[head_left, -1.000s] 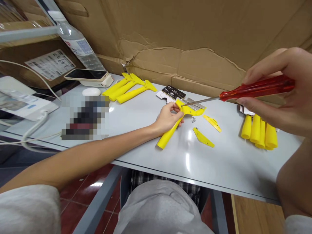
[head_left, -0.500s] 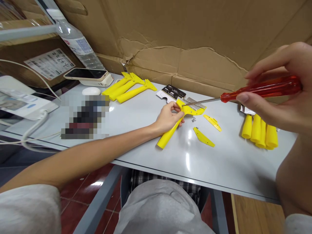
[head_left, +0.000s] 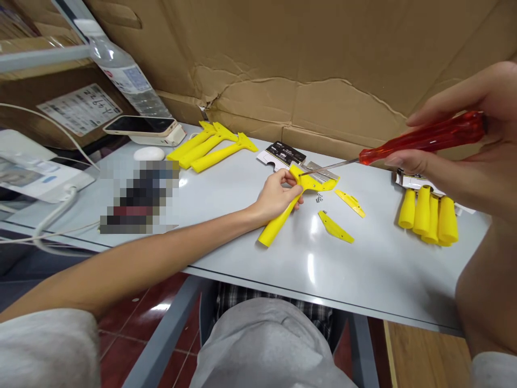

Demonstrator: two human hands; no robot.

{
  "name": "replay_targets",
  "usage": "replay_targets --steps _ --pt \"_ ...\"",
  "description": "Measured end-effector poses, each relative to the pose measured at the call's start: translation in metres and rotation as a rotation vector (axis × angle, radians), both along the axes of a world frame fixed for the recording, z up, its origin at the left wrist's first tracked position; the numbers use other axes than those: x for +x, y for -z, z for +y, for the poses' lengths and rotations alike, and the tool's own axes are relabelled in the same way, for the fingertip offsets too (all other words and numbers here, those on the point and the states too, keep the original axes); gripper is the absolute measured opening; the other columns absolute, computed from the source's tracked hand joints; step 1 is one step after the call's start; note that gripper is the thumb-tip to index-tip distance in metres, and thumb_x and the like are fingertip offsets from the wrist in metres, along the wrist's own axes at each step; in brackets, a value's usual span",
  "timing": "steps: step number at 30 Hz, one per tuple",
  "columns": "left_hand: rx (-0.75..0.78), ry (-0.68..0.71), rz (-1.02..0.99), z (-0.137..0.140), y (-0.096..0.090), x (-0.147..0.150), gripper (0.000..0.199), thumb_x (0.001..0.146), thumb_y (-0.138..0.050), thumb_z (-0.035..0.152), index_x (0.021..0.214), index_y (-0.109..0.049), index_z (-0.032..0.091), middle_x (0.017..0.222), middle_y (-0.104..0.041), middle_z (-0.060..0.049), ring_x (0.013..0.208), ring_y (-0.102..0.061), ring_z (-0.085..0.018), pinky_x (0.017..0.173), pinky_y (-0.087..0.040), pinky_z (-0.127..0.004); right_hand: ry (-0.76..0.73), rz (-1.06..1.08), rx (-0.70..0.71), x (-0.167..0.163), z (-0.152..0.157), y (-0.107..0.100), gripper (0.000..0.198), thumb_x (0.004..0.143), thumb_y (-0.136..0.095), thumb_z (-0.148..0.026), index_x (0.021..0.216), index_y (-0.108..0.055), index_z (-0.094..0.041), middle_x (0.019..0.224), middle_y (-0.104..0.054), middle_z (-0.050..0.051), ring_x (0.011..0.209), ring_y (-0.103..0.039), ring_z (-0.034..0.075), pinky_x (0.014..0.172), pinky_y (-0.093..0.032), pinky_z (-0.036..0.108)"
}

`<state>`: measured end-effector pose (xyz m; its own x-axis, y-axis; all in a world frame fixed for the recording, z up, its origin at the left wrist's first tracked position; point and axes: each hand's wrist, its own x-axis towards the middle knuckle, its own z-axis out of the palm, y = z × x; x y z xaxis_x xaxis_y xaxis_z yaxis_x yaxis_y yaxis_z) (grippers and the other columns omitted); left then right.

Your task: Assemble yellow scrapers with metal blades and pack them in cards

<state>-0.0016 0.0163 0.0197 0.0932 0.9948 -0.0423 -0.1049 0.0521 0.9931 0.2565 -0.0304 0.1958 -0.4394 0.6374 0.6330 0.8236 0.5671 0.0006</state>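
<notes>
My left hand (head_left: 279, 195) grips a yellow scraper handle (head_left: 275, 228) near its wide head, its lower end angled toward the table's front edge. In my right hand (head_left: 464, 129) is a screwdriver (head_left: 424, 141) with a clear red grip. Its thin shaft slants down to the left, and the tip meets the scraper head by my left fingers. A few small screws (head_left: 320, 198) lie just right of the head. Two flat yellow cover pieces, one nearer (head_left: 336, 227) and one farther (head_left: 350, 203), rest beside them. Metal blades (head_left: 323, 171) lie behind the head.
Yellow scrapers (head_left: 218, 153) lie at the back left, and several yellow handles (head_left: 430, 215) at the right. A black and white card pack (head_left: 283, 153) sits behind my left hand. A phone (head_left: 141, 125), white mouse (head_left: 148, 154) and bottle (head_left: 121, 70) stand left. Cardboard (head_left: 343, 54) lines the back.
My right hand and the screwdriver's red grip have shifted slightly left, and the grip has turned a little. The tip stays at the scraper head. The whole view has shifted slightly.
</notes>
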Motion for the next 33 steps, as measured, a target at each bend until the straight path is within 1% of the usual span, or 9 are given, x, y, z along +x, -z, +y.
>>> replay_targets --steps 2,5,9,11,15,21,24,28,33 --pt "0.001 0.001 0.003 -0.001 -0.001 0.0 0.028 0.087 -0.07 0.003 0.092 -0.05 0.021 0.074 -0.066 0.002 0.049 -0.068 -0.013 0.046 -0.053 -0.024 -0.034 0.004 0.012 -0.005 -0.003 -0.002 0.042 0.089 -0.079 -0.062 0.108 -0.069 -0.026 0.091 -0.072 0.001 0.083 -0.069 0.017 0.067 -0.042 0.032" --pt "0.003 0.004 0.012 -0.002 -0.002 0.0 0.027 0.089 -0.068 0.003 0.092 -0.049 0.021 0.071 -0.065 0.003 0.048 -0.067 -0.013 0.045 -0.053 -0.024 -0.132 0.009 0.012 -0.009 -0.004 -0.002 0.041 0.087 -0.083 -0.056 0.107 -0.068 -0.023 0.088 -0.071 0.001 0.079 -0.069 0.013 0.072 -0.049 0.031" --pt "0.006 0.008 0.004 -0.001 -0.001 0.0 0.027 0.089 -0.068 0.003 0.092 -0.048 0.022 0.072 -0.065 0.003 0.049 -0.068 -0.012 0.045 -0.053 -0.023 -0.174 0.054 -0.084 -0.009 -0.004 0.001 0.04 0.084 -0.086 -0.044 0.112 -0.066 -0.025 0.108 -0.072 -0.001 0.094 -0.077 0.014 0.072 -0.059 0.027" --pt "0.012 0.011 -0.002 0.0 0.0 0.0 0.028 0.088 -0.07 0.003 0.092 -0.048 0.021 0.073 -0.066 0.003 0.05 -0.068 -0.012 0.046 -0.053 -0.023 -0.157 0.057 -0.098 -0.008 -0.005 0.002 0.037 0.084 -0.085 -0.04 0.114 -0.066 -0.028 0.108 -0.072 -0.002 0.094 -0.077 0.015 0.073 -0.06 0.027" --pt "0.018 0.01 -0.001 0.001 0.003 -0.001 0.028 0.087 -0.071 0.004 0.093 -0.049 0.021 0.073 -0.066 0.003 0.05 -0.068 -0.012 0.045 -0.052 -0.023 -0.101 0.011 -0.025 -0.01 -0.005 0.001 0.029 0.088 -0.082 -0.043 0.107 -0.069 -0.026 0.091 -0.073 -0.002 0.085 -0.075 0.016 0.076 -0.055 0.033" --pt "0.017 0.011 -0.001 0.001 0.003 -0.001 0.026 0.087 -0.07 0.004 0.093 -0.05 0.021 0.075 -0.067 0.002 0.051 -0.069 -0.013 0.045 -0.053 -0.023 -0.075 0.045 0.0 -0.012 -0.003 0.002 0.037 0.086 -0.083 -0.056 0.102 -0.074 -0.023 0.084 -0.073 -0.001 0.077 -0.069 0.012 0.066 -0.045 0.029" --pt "0.017 0.008 0.009 0.001 0.002 -0.001 0.026 0.087 -0.07 0.005 0.093 -0.051 0.02 0.075 -0.066 0.003 0.051 -0.069 -0.013 0.045 -0.053 -0.023 -0.096 0.066 -0.058 -0.008 -0.002 0.002 0.042 0.084 -0.085 -0.058 0.106 -0.074 -0.024 0.088 -0.073 -0.001 0.082 -0.073 0.012 0.068 -0.051 0.027" --pt "0.016 0.004 0.014 0.0 0.001 0.0 0.025 0.089 -0.068 0.003 0.093 -0.05 0.02 0.076 -0.067 0.002 0.05 -0.069 -0.012 0.045 -0.053 -0.023 -0.19 0.06 -0.135 0.001 0.0 0.001 0.048 0.079 -0.089 -0.045 0.119 -0.07 -0.028 0.112 -0.073 -0.002 0.098 -0.078 0.013 0.072 -0.061 0.022" --pt "0.013 0.003 0.002 0.0 0.0 0.0 0.026 0.09 -0.067 0.001 0.092 -0.05 0.02 0.076 -0.066 0.002 0.049 -0.068 -0.012 0.044 -0.052 -0.024 -0.197 0.072 -0.132 0.004 0.0 0.0 0.04 0.082 -0.088 -0.045 0.116 -0.073 -0.029 0.109 -0.074 -0.003 0.095 -0.077 0.011 0.077 -0.061 0.024"
